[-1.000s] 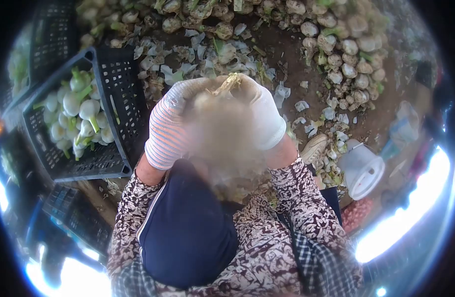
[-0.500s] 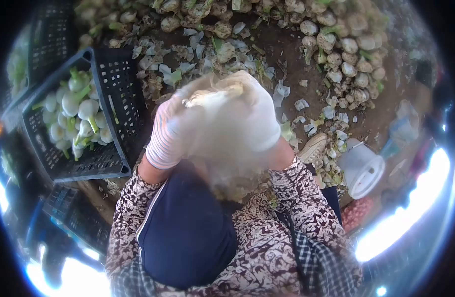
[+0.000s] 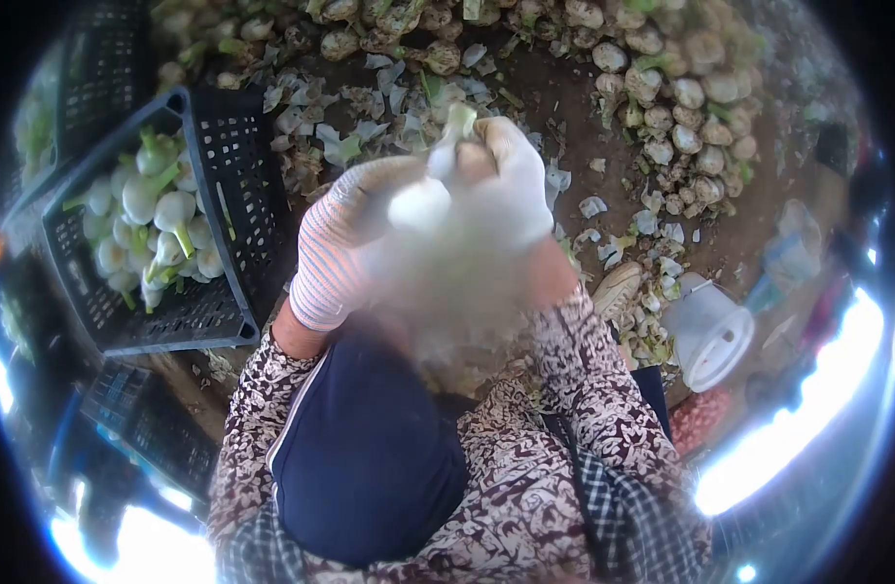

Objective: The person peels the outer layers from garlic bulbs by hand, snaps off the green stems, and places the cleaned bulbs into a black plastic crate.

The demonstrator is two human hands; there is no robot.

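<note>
In the head view my left hand (image 3: 342,234), in a striped knit glove, is closed around a white garlic bulb (image 3: 419,205). Close against it, my right hand (image 3: 521,180), in a whitish glove, grips the same bulb near its pale green stem end (image 3: 458,121), with a bare-looking fingertip showing. A blurred patch over the middle of the view hides the lower parts of both hands. Loose papery skins (image 3: 336,144) lie on the ground just beyond the hands.
At left a black plastic crate (image 3: 235,209) holds several clean white bulbs (image 3: 175,211). Soil-covered bulbs (image 3: 689,136) are heaped at the back and right. A white bucket (image 3: 710,336) stands at right, by my shoe (image 3: 618,289). Another dark crate (image 3: 102,92) is at far left.
The bulb has turned in my hands, so its smooth white side and stem end now show instead of a ragged, brownish face. My right fingers have shifted upward onto the stem end.
</note>
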